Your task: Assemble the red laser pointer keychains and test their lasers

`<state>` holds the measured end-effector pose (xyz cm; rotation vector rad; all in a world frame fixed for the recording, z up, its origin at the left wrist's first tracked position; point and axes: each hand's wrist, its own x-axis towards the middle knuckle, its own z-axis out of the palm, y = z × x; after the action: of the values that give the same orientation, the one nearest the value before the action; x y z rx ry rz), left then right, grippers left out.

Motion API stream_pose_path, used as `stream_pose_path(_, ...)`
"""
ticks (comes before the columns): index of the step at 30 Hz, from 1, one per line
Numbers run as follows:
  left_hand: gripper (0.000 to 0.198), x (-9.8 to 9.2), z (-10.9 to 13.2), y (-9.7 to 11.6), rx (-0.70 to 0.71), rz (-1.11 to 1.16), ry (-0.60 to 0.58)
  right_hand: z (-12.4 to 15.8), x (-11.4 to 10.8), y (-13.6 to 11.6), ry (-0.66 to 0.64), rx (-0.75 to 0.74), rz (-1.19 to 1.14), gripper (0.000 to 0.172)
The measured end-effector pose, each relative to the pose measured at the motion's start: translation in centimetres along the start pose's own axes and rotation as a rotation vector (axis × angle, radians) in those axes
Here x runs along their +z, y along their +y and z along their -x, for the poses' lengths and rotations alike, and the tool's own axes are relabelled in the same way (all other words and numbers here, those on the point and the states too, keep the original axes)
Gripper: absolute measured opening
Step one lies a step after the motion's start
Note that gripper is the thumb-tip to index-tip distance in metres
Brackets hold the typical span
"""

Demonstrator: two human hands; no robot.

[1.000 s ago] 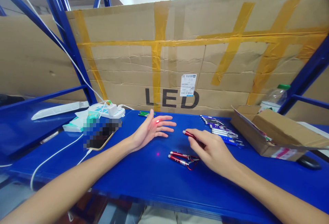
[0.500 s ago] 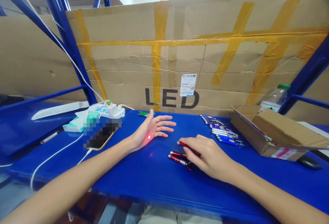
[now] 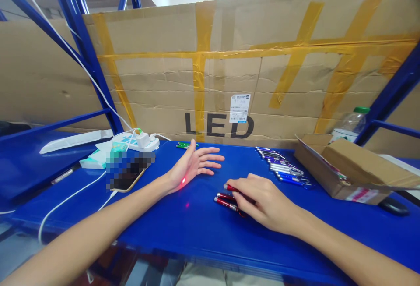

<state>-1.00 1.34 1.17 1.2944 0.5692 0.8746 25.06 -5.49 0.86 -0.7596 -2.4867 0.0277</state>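
My left hand point(image 3: 192, 165) is open above the blue table point(image 3: 183, 233), fingers spread and pointing right. A bright red light spot falls on the heel of its palm, and a fainter one shows on the table below. Between the thumb and fingers of my right hand point(image 3: 262, 196) is a red laser pointer point(image 3: 231, 188), its silver tip facing my left palm; the rest is hidden by the hand. Two more red laser pointers point(image 3: 226, 203) lie just under and beside that hand. Green pointers point(image 3: 184, 145) lie behind my left thumb.
Several silver, purple and blue pointers point(image 3: 282, 167) lie in a row at the back right. Beside them stand an open cardboard box point(image 3: 315, 167) and a bottle point(image 3: 351, 124). At left are a phone point(image 3: 133, 172), a power strip point(image 3: 147, 143) and white cables. Taped cardboard point(image 3: 157, 89) walls the back.
The red spot has slid down and left on my left palm toward the wrist, and the fainter table spot has shifted likewise. My right hand has moved very slightly left and down.
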Motion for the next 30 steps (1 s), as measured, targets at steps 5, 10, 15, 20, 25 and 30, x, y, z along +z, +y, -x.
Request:
stream_pose_path(5, 0.087, 0.2, 0.2, 0.2, 0.004, 0.001, 0.001, 0.2, 0.4, 1.0, 0.122, 0.104, 0.08, 0.027)
stream_pose_path(10, 0.087, 0.2, 0.2, 0.2, 0.008, 0.01, 0.003, 0.2, 0.6, 1.1, 0.091, 0.14, 0.107, 0.028)
stream_pose_path(15, 0.088, 0.2, 0.2, 0.2, 0.007, 0.0, 0.002, 0.2, 0.8, 1.1, 0.12, 0.149, 0.12, 0.029)
stream_pose_path(20, 0.088, 0.2, 0.2, 0.2, 0.003, -0.009, 0.007, 0.2, 0.8, 1.5, 0.16, 0.18, 0.118, 0.03)
stream_pose_path(25, 0.09, 0.2, 0.2, 0.2, 0.008, -0.016, 0.0, 0.2, 0.9, 1.4, -0.01, 0.237, 0.127, 0.026)
stream_pose_path(30, 0.09, 0.1, 0.2, 0.2, 0.01, -0.021, -0.006, 0.0, 1.0, 1.5, -0.139, 0.261, 0.11, 0.028)
